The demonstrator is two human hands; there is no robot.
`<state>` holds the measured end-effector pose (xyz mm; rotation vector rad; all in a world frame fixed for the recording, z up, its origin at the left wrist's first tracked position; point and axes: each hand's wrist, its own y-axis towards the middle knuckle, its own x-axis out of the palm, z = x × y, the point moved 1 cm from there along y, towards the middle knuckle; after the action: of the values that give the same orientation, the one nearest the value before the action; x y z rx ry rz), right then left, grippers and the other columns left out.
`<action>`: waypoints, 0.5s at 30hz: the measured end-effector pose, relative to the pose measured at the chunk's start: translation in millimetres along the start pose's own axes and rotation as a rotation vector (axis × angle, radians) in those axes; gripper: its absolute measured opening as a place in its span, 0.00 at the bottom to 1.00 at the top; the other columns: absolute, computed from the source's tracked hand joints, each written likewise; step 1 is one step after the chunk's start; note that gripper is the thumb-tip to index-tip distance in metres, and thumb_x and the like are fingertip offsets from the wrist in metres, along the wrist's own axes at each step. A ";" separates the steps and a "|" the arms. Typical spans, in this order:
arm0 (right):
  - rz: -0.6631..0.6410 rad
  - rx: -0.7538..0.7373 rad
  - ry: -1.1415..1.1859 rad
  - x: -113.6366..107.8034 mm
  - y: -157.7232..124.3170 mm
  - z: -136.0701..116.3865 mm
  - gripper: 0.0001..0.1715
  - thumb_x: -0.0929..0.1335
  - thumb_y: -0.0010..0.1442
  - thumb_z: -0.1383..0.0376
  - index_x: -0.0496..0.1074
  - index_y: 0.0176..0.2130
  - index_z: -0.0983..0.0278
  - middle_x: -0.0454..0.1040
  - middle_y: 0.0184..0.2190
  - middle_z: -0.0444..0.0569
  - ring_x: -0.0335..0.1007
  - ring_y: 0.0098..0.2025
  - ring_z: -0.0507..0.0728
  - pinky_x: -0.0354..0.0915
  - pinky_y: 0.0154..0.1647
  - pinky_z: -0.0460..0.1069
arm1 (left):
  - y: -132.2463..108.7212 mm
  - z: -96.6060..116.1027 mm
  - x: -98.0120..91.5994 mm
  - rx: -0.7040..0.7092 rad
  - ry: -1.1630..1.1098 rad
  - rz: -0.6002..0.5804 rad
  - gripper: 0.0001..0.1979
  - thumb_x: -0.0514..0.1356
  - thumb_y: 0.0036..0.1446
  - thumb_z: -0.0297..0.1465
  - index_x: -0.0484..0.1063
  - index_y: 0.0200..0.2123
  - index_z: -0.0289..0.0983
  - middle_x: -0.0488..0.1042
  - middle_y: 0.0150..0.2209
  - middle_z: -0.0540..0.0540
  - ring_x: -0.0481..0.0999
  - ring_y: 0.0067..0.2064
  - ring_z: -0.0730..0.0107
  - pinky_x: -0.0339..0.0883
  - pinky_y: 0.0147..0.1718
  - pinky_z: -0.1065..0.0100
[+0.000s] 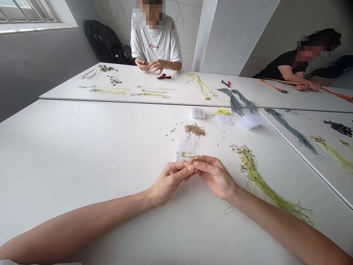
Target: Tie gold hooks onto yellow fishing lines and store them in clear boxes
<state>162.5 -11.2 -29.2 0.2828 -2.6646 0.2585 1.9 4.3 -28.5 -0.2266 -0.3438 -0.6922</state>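
Two forearms point(110, 215) converging, left hand point(167, 182) touching right hand point(217, 180); yellow piece point(195, 158) pinched

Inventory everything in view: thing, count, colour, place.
Window: one, pale, upper left
Chairs: count unclear, black, back left
Co-workers: two, white and black tops, far side
Tables: several, white, throughout
Tools: two, red-black, far tables
Cord bundles: several; yellow-green, grey, orange; right and far
Metal pieces: pile, gold, centre
Small pieces: many, black, centre, right, far
Plastic boxes: several, clear, centre
Held piece: one, yellow, at fingertips
Left grip: one, bare, front
Right grip: one, bare, front
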 end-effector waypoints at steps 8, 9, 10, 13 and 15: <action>0.035 0.014 0.011 -2.5 1.3 2.5 0.03 0.74 0.53 0.63 0.80 0.30 0.60 0.75 0.28 0.46 0.63 0.32 0.54 0.61 0.42 0.54 | 0.4 -1.7 -0.2 0.010 0.032 0.004 0.16 0.56 0.64 0.35 0.64 0.24 0.35 0.54 0.26 0.51 0.54 0.32 0.72 0.49 0.36 0.67; 0.033 0.012 0.011 -2.4 1.3 2.2 0.02 0.74 0.53 0.64 0.80 0.29 0.61 0.75 0.28 0.46 0.63 0.32 0.54 0.61 0.42 0.54 | 0.5 -2.1 -0.4 0.008 0.036 0.008 0.16 0.56 0.64 0.35 0.65 0.24 0.34 0.54 0.26 0.51 0.54 0.32 0.72 0.49 0.35 0.67; 0.027 0.010 0.012 -2.1 1.4 1.8 0.02 0.74 0.53 0.64 0.80 0.29 0.61 0.75 0.27 0.46 0.64 0.32 0.54 0.61 0.42 0.54 | 0.6 -2.4 -0.5 0.005 0.039 0.012 0.16 0.57 0.64 0.35 0.65 0.24 0.34 0.55 0.26 0.51 0.55 0.32 0.72 0.50 0.35 0.67; -0.018 0.001 0.019 -0.3 1.7 0.0 0.03 0.73 0.55 0.64 0.80 0.30 0.61 0.75 0.25 0.45 0.67 0.30 0.55 0.60 0.42 0.55 | 1.2 -2.7 -0.5 0.003 0.015 0.018 0.15 0.57 0.63 0.34 0.66 0.25 0.34 0.57 0.26 0.50 0.56 0.33 0.72 0.51 0.36 0.67; -0.040 -0.007 0.025 0.7 1.8 -1.4 0.04 0.73 0.56 0.64 0.80 0.32 0.62 0.75 0.24 0.45 0.69 0.29 0.55 0.60 0.41 0.54 | 1.5 -2.3 -0.1 0.012 -0.028 0.014 0.16 0.56 0.64 0.34 0.66 0.24 0.34 0.59 0.27 0.49 0.58 0.34 0.71 0.52 0.37 0.67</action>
<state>162.1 -9.2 -27.8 0.3281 -2.6314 0.2381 3.3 4.7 -30.8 -0.2279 -0.3728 -0.6733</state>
